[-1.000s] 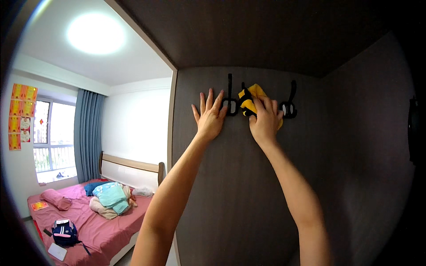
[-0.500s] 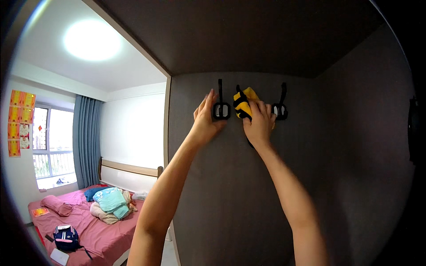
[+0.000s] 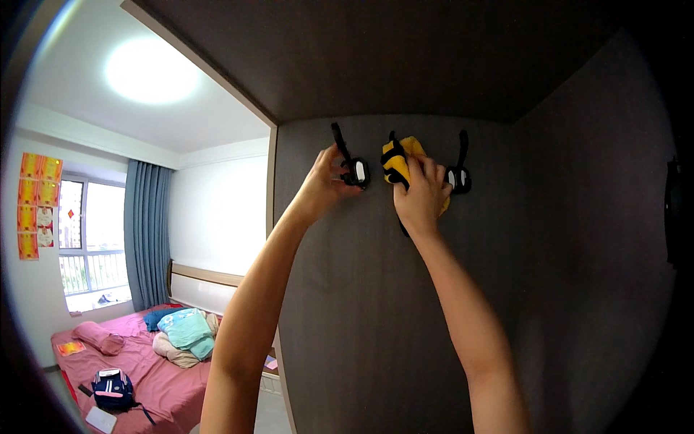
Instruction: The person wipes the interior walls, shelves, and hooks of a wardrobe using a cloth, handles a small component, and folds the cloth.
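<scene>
Against the dark panel, my left hand (image 3: 316,189) has its fingers and thumb curled round the left side of a black framed piece (image 3: 356,172). It has a pale centre, and a narrow black strip rises from it, tilted to the left. My right hand (image 3: 423,202) grips a bunched yellow-and-black striped soft cloth item (image 3: 395,163), closed over its lower part, with some yellow showing below the fingers. Just right of those fingers is a second black framed piece (image 3: 460,180) with an upright strip, partly hidden by my hand.
A dark cabinet (image 3: 376,304) surrounds both hands, its pale front edge (image 3: 272,188) at the left. Beyond it stands a bed (image 3: 170,383) with folded bedding (image 3: 189,331) and a dark blue backpack (image 3: 112,389). A grey-blue curtain (image 3: 148,231) hangs by the window.
My left hand has moved slightly left and closed on the left black framed piece, which has turned and tilted left with its strip. The right hand keeps its hold on the striped item.
</scene>
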Demonstrator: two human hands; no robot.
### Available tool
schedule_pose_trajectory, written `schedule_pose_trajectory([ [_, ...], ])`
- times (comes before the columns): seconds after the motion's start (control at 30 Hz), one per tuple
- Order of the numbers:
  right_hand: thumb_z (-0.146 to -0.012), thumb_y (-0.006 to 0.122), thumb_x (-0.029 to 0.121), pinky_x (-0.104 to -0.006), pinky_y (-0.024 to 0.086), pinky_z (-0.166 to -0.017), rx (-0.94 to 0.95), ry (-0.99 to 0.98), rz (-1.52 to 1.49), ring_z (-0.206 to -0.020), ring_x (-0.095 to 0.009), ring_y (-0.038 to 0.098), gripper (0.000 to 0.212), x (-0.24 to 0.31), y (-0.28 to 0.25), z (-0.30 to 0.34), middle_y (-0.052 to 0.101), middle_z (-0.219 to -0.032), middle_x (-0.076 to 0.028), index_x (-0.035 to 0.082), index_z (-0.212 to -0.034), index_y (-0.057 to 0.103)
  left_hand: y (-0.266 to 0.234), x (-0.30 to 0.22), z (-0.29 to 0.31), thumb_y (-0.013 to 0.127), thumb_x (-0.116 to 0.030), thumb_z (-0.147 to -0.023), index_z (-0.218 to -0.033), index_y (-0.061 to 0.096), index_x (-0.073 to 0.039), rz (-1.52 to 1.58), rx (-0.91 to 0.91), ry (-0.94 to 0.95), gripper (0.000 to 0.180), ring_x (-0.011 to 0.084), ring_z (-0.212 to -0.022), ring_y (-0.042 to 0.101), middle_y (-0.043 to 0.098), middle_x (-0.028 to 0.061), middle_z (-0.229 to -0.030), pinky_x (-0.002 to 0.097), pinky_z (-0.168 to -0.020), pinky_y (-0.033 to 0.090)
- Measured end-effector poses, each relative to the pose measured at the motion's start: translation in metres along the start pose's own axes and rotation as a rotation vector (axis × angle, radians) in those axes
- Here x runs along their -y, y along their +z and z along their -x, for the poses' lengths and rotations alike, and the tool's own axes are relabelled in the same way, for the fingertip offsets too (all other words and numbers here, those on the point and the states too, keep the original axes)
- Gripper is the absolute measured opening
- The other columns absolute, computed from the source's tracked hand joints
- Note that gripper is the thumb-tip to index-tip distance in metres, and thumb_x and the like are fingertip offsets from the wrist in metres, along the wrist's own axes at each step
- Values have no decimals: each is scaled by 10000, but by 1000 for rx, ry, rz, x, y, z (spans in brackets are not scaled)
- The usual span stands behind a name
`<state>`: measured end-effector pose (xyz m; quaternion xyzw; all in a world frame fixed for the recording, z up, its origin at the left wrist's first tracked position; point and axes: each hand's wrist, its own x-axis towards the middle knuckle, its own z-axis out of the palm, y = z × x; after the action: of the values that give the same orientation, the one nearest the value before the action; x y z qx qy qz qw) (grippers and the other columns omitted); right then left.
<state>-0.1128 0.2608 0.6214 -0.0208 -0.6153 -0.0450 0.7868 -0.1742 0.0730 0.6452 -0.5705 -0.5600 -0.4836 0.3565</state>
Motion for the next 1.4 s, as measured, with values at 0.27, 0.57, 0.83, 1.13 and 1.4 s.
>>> schedule_pose_trajectory([
  [0.27, -771, 710, 156, -484, 340, -881, -4, -26, 20, -1174, -268, 445, 505, -2, 3, 2, 517, -1218, -80, 94, -1251, 564, 12, 12, 15, 727, 17, -798, -1439, 224, -141, -10, 36, -15, 830, 339, -1242, 489, 416, 168, -1379, 463, -964, 520],
  [0.57, -755, 727, 158, -488, 334, -875, -57, -38, 35, -1167, -264, 448, 520, -1, 5, 3, 528, -1187, -81, 105, -1247, 566, 2, 9, -5, 764, 27, -738, -1408, 306, -53, -64, 168, 143, 816, 259, -1135, 545, 526, 147, -1289, 400, -995, 479],
  [0.83, -760, 730, 189, -483, 344, -894, -43, -62, 41, -1197, -278, 442, 527, -1, 1, 4, 527, -1205, -90, 103, -1253, 564, -1, 4, -4, 767, 2, -751, -1414, 301, -88, -27, 173, 3, 815, 274, -1201, 503, 453, 139, -1369, 425, -1028, 464],
  [1.13, -737, 746, 185, -474, 340, -873, -58, -69, 55, -1160, -270, 453, 531, -1, 2, 4, 534, -1172, -92, 94, -1233, 579, 5, 6, 3, 776, -47, -767, -1429, 279, -112, 37, 126, -11, 831, 303, -1259, 466, 388, 164, -1425, 456, -1028, 467],
  [1.4, -744, 755, 196, -471, 333, -880, -75, -74, 59, -1164, -261, 451, 525, -4, 5, 5, 532, -1168, -88, 98, -1230, 583, 8, 0, -1, 775, -55, -775, -1432, 288, -100, -53, 125, 33, 819, 311, -1261, 463, 414, 173, -1407, 450, -1011, 473],
])
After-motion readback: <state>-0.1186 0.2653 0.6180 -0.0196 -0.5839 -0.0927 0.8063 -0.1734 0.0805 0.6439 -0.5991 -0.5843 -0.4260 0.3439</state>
